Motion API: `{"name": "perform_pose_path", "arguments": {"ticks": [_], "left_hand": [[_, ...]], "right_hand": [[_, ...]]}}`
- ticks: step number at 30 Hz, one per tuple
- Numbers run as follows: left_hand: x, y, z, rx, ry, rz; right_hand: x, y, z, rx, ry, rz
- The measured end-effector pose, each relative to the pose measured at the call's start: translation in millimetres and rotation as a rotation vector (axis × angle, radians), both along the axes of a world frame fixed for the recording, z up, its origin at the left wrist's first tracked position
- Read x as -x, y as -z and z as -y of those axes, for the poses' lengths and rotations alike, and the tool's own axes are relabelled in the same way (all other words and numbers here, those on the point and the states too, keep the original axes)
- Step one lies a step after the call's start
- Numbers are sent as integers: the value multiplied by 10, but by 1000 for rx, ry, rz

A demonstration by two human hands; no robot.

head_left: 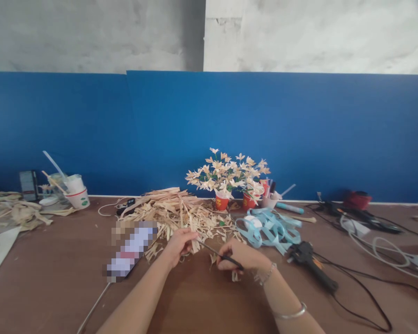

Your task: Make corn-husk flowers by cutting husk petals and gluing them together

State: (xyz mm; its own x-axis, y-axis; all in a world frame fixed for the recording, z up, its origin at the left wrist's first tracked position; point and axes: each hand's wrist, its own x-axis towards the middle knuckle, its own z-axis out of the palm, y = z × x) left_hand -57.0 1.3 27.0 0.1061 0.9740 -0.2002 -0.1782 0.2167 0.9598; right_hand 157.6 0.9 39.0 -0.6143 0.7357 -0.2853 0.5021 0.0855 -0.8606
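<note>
A: Where is your husk strip (195, 246)?

B: Just below the centre of the frame, in front of the heap of dried husks (184, 215) on the brown surface (195, 301). Your left hand (180, 244) pinches it between thumb and fingers, closed to little more than its thickness.

A: And your right hand (242, 256)?

B: Curled around the dark handle end of your scissors (211, 249), whose tips point up and left towards the strip. You can't tell from this view whether they touch it, or how far the blades part.

A: How should the strip feel to you?

B: Almost weightless, most likely: papery, dry, not very slippery, fairly stiff lengthwise but apt to split along the grain if you twist it. Take it lightly near one end, flat between thumb and forefinger, your fingertips well back from the blades.
</note>
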Motion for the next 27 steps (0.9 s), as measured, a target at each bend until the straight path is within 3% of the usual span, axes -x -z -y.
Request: {"name": "perform_pose_path", "arguments": {"ticks": [13,19,23,27], "left_hand": [[-6,68,-17,-16,31,-40],[-12,48,-36,-90,-121,25],[-8,71,-58,-82,-209,-17],[-1,148,-100,-86,-246,-114]], "right_hand": [[-39,-38,-9,-8,-5,52],[-71,-32,-37,-7,16,4],[-9,58,-107,-111,213,-35],[60,143,-180,-376,430,55]]}}
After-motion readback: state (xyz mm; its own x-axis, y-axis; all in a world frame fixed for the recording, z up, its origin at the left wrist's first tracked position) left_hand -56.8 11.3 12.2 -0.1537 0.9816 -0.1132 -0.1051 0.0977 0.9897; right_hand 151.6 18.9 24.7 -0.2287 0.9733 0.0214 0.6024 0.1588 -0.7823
